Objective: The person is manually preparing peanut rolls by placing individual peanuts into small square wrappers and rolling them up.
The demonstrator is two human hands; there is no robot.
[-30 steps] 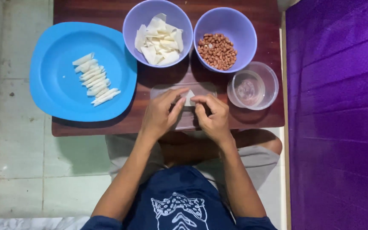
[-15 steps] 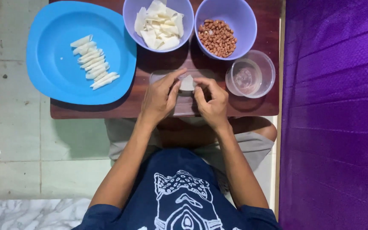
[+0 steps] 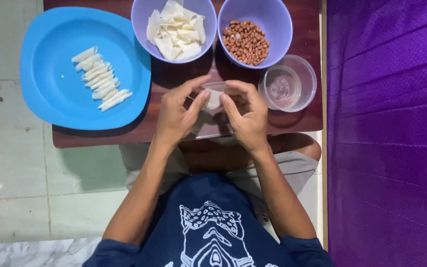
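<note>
A low dark-brown wooden table (image 3: 100, 139) carries a large blue plastic plate (image 3: 50, 94) of rolled white wrappers (image 3: 101, 85) at its left edge. Along the far edge stand two lilac bowls, one of wrapper pieces (image 3: 175, 29), one of peanuts (image 3: 246, 42). Near the front edge, left hand (image 3: 174, 118) and right hand (image 3: 245, 118) pinch a small pale wrapper (image 3: 213, 100) between nearly closed fingertips, beside a clear water bowl (image 3: 288, 89).

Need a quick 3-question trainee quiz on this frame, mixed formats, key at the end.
1. True or false: the rolled pieces lie on the blue plate.
2. Which bowl holds peanuts: A) the one beside the clear cup, B) the one beside the plate?
3. Fill in: the left hand and right hand pinch one white ____ between them.

Key: 1 true; 2 A; 3 wrapper.
</note>
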